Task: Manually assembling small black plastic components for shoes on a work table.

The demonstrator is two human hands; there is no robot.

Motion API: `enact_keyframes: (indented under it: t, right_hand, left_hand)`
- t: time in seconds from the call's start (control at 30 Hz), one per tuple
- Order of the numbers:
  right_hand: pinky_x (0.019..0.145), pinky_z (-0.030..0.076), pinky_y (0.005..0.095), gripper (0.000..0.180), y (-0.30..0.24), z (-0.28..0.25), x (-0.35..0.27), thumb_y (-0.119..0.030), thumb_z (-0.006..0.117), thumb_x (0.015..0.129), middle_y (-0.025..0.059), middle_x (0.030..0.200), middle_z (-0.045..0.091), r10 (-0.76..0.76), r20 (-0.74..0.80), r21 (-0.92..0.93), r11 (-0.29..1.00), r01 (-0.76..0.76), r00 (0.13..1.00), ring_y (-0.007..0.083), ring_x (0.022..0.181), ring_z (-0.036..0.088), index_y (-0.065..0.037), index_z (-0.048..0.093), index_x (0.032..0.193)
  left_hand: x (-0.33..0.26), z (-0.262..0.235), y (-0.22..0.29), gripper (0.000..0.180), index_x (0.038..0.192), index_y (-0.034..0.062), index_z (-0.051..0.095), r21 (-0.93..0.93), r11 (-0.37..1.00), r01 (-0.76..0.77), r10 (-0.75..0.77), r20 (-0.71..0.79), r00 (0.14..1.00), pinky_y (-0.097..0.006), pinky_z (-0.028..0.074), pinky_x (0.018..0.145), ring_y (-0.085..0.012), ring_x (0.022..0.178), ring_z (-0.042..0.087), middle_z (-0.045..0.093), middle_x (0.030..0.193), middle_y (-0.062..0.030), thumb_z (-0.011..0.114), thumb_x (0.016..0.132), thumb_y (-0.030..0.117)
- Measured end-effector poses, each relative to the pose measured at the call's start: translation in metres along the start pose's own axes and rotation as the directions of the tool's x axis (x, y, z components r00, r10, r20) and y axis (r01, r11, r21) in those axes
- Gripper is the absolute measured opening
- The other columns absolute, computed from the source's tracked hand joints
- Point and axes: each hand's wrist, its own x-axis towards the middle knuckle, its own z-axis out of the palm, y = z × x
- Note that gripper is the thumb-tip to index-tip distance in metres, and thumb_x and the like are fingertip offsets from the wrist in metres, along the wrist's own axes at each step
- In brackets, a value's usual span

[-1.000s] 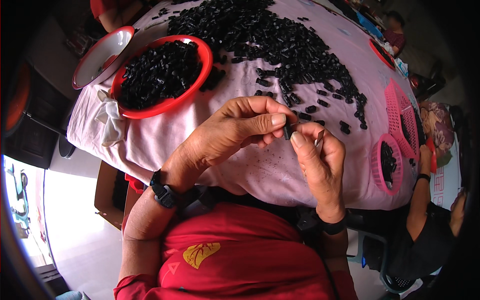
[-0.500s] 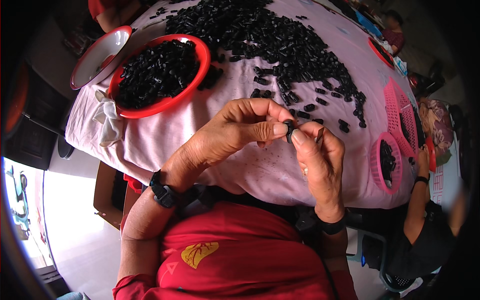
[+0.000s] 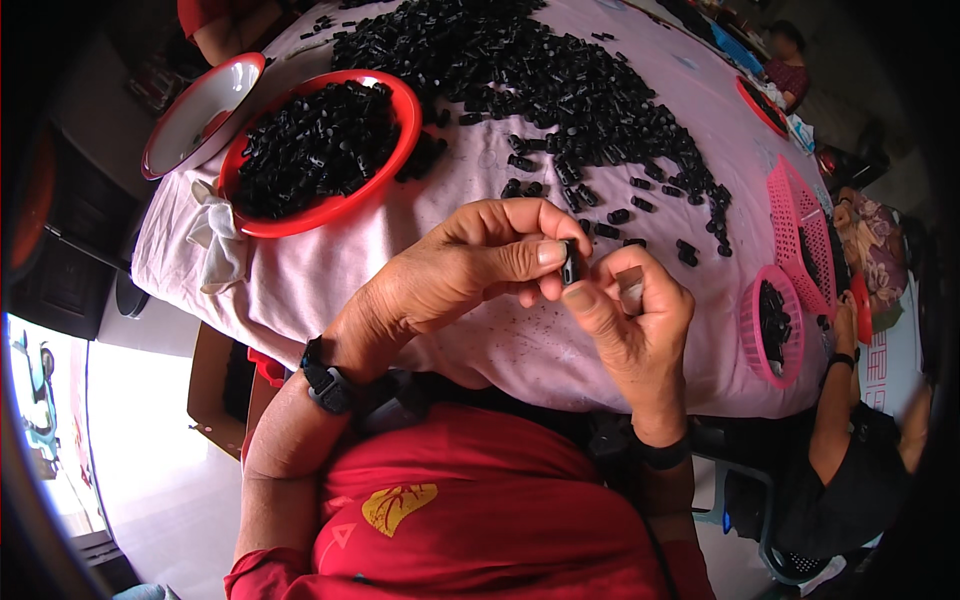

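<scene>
My left hand (image 3: 470, 270) and my right hand (image 3: 630, 320) meet above the near edge of a table under a pink cloth (image 3: 420, 250). Between the thumbs and fingertips of both hands sits one small black plastic part (image 3: 571, 262). My right hand also holds a small greyish piece (image 3: 631, 288) against its fingers. Just beyond my hands lies a large heap of the same black parts (image 3: 560, 90). A red bowl (image 3: 395, 165) full of black parts stands to the left of my left hand.
A white bowl with a red rim (image 3: 195, 115) stands left of the red bowl. Pink baskets (image 3: 765, 325) with black parts sit at the right edge. Another person's arm (image 3: 835, 400) reaches in at the right. A knotted cloth corner (image 3: 222, 240) hangs at the left.
Both hands stay together over the table edge. The fingers have shifted slightly around the small black part, which now stands more upright between them.
</scene>
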Motion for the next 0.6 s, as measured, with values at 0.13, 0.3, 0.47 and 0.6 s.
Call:
enact_keyframes:
  t: [0.13,0.3,0.47,0.6]
  right_hand:
    - [0.042,0.039,0.0233,0.042,-0.0017,0.0006,-0.0008,-0.037,0.083,0.071,0.0015,0.058,0.059,-0.062,0.042,-0.146,0.987,0.067,0.997,0.0060,0.046,0.050,-0.005,0.058,0.078]
    - [0.043,0.043,0.0287,0.046,-0.0028,0.0010,0.0008,-0.042,0.083,0.070,0.0047,0.061,0.060,-0.101,0.022,-0.217,0.971,0.103,0.995,0.0151,0.045,0.054,-0.004,0.058,0.079]
    - [0.045,0.046,0.0329,0.051,-0.0011,0.0014,-0.0003,-0.051,0.078,0.070,0.0083,0.060,0.059,-0.109,0.024,-0.358,0.927,0.110,0.994,0.0233,0.050,0.060,-0.005,0.056,0.076]
    - [0.046,0.046,0.0339,0.053,-0.0026,0.0023,0.0003,-0.053,0.077,0.071,0.0082,0.060,0.058,-0.102,0.029,-0.380,0.919,0.105,0.994,0.0248,0.050,0.059,-0.005,0.055,0.074]
  left_hand:
    - [0.0012,-0.0020,-0.0028,0.026,0.111,-0.0004,0.061,-0.031,0.999,0.015,-0.013,0.061,0.998,-0.021,0.046,0.075,-0.0079,0.084,0.057,0.063,0.097,-0.0034,0.061,0.092,0.017]
    - [0.0016,0.0008,0.0006,0.026,0.114,-0.0008,0.060,-0.069,0.996,0.054,-0.048,0.088,0.995,-0.021,0.045,0.078,-0.0076,0.088,0.057,0.063,0.099,-0.0031,0.061,0.092,0.014]
    - [0.0025,0.0016,-0.0041,0.027,0.114,-0.0008,0.061,0.002,1.000,0.025,-0.025,0.084,0.996,-0.022,0.045,0.084,-0.0082,0.096,0.056,0.062,0.105,-0.0032,0.061,0.092,0.015]
    - [0.0022,0.0033,-0.0050,0.026,0.113,-0.0006,0.061,0.014,1.000,0.021,-0.022,0.068,0.997,-0.023,0.045,0.086,-0.0092,0.097,0.056,0.063,0.106,-0.0032,0.062,0.092,0.015]
